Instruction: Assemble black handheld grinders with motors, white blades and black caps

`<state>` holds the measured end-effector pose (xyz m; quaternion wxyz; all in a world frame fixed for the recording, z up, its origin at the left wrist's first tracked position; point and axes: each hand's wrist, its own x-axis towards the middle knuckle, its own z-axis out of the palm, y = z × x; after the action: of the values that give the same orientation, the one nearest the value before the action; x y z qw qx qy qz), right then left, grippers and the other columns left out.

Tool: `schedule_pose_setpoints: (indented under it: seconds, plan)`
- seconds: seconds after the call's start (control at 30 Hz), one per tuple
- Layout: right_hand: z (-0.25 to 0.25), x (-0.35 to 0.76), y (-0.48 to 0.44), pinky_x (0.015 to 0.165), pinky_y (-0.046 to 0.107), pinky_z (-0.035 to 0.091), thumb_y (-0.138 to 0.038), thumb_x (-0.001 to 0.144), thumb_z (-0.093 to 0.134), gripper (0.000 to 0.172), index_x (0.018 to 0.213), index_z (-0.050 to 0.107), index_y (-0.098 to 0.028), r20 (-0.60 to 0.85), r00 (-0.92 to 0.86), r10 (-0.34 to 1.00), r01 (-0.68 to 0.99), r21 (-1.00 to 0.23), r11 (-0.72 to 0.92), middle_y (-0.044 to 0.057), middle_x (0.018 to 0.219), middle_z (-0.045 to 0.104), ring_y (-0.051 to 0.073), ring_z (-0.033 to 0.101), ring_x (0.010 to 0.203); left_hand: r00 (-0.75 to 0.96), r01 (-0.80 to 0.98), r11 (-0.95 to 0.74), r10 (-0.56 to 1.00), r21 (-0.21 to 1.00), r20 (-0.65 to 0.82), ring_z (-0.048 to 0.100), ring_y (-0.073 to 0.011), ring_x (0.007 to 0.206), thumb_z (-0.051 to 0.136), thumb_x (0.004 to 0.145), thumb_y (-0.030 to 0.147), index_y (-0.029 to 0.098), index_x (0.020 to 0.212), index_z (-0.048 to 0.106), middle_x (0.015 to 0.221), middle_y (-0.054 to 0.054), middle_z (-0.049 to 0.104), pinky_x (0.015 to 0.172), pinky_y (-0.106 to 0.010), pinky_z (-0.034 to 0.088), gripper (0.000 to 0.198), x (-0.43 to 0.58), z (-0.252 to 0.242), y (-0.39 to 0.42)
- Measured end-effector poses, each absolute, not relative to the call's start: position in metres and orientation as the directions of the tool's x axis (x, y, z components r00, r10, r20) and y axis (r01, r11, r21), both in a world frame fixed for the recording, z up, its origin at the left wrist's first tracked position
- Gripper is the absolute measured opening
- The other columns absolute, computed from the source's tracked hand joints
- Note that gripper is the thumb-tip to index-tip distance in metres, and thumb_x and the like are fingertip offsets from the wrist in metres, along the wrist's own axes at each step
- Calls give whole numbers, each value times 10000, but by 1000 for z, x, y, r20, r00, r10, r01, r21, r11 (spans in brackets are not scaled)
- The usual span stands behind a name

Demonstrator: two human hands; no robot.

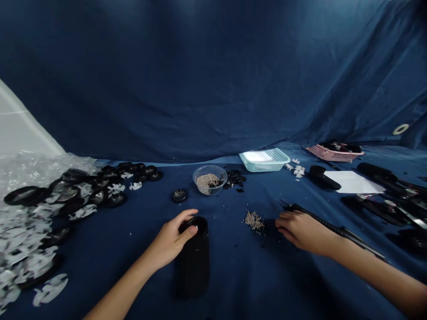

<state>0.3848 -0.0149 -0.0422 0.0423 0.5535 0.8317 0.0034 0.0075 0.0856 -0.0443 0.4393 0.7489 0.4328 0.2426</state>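
Note:
My left hand (175,235) is closed round the top rim of a black cylindrical housing (193,266), the thumb over its open mouth. The housing stands upright on the blue cloth. To the right, my right hand (302,231) has its fingers curled at the front of a slim black screwdriver (323,223). Its thin tip points away to the left, and its body runs back along the forearm. Part of this grip is hidden by the hand. A small pile of screws (254,221) lies on the cloth just left of the right hand.
Behind the housing stand a clear bowl (210,180) of screws, small black parts (236,178) and a black round cap (179,195). Black rings and white plastic pieces (30,240) crowd the left. Rightward are a light-blue basket (265,166), a pink basket (336,154), white paper (353,182) and black housings (383,209).

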Motion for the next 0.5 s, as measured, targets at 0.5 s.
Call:
schedule_pose_setpoints:
  seconds: [0.5]
  plan:
    - [-47,389,-9,764,340,496,-297,946,561,161,899,596,-147,-24,-360,933,913,-213,347,11,879,598,147,581,782,181,529,-257,965,809,189,600,-192,909,552,879,536,312,964,664,999,38,686,755,-287,420,264,17,24,49]
